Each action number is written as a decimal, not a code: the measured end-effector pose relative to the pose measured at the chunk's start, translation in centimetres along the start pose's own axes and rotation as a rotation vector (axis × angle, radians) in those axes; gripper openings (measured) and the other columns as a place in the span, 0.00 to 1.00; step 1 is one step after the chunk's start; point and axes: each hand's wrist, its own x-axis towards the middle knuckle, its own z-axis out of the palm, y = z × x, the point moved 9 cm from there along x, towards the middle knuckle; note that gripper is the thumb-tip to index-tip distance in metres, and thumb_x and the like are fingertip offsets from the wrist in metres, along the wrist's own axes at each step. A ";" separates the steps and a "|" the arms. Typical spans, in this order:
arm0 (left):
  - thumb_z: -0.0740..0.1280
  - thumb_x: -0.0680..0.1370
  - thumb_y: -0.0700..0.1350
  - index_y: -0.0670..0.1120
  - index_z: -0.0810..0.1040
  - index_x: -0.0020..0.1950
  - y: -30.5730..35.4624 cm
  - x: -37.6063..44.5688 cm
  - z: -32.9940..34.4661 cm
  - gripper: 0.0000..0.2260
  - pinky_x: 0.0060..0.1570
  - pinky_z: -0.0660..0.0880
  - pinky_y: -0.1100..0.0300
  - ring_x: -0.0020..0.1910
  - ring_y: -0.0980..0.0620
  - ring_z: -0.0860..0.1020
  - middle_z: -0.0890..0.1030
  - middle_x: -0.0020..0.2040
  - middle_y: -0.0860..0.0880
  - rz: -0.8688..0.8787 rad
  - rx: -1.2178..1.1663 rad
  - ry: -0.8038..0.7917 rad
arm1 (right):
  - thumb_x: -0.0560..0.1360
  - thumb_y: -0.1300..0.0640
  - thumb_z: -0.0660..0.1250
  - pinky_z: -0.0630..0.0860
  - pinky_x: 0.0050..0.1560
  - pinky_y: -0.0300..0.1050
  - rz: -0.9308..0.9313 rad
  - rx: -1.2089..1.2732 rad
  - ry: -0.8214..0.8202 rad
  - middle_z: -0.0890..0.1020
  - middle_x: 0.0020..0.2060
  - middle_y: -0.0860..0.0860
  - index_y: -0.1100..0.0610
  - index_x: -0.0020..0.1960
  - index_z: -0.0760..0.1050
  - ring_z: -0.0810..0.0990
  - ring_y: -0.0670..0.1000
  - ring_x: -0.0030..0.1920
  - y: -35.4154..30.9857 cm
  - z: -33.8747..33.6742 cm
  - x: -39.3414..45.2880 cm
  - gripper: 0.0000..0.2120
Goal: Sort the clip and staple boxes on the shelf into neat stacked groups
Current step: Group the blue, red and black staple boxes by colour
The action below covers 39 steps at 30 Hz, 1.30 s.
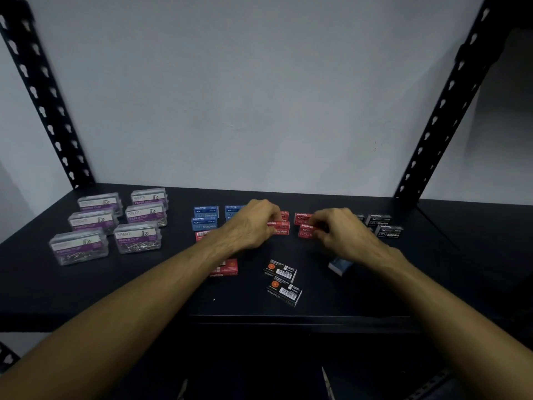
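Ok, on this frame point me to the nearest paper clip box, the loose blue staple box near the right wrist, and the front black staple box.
Nearest paper clip box (78,247): head view, front label.
Loose blue staple box (340,267): head view, visible end below the wrist.
Front black staple box (284,293): head view, barcoded top face.

Dim, cool light; wall (259,96) evenly lit, corners vignetted. Black shelf (144,284) swallowed shadows. Uprights (43,96) bowed by wide-angle distortion and smeared. Box print soft, slight motion blur throughout.
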 end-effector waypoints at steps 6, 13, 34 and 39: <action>0.68 0.77 0.38 0.44 0.81 0.53 0.1 1.0 0.9 0.06 0.52 0.78 0.53 0.52 0.48 0.80 0.82 0.53 0.47 -0.015 0.090 -0.003 | 0.77 0.60 0.67 0.78 0.52 0.48 0.042 -0.036 -0.039 0.84 0.50 0.50 0.54 0.55 0.80 0.82 0.52 0.50 1.4 1.7 2.2 0.09; 0.67 0.77 0.37 0.44 0.81 0.52 -0.2 1.5 1.6 0.06 0.52 0.79 0.51 0.50 0.47 0.81 0.82 0.51 0.46 -0.025 0.120 -0.019 | 0.77 0.60 0.67 0.78 0.53 0.50 0.045 -0.023 -0.064 0.84 0.50 0.51 0.54 0.55 0.80 0.81 0.52 0.50 1.7 2.5 2.8 0.08; 0.71 0.76 0.43 0.44 0.78 0.62 0.1 1.4 0.2 0.14 0.57 0.76 0.52 0.56 0.46 0.79 0.81 0.58 0.45 -0.023 0.143 0.037 | 0.77 0.56 0.69 0.76 0.52 0.43 0.063 -0.032 -0.049 0.83 0.54 0.50 0.55 0.61 0.78 0.80 0.49 0.51 1.9 1.7 2.6 0.13; 0.72 0.76 0.47 0.45 0.78 0.62 -0.5 0.6 -1.5 0.15 0.55 0.75 0.56 0.55 0.49 0.79 0.81 0.57 0.47 -0.031 0.119 0.069 | 0.77 0.54 0.68 0.76 0.52 0.46 0.061 -0.077 -0.003 0.80 0.54 0.51 0.54 0.61 0.78 0.79 0.51 0.52 1.9 0.6 1.8 0.13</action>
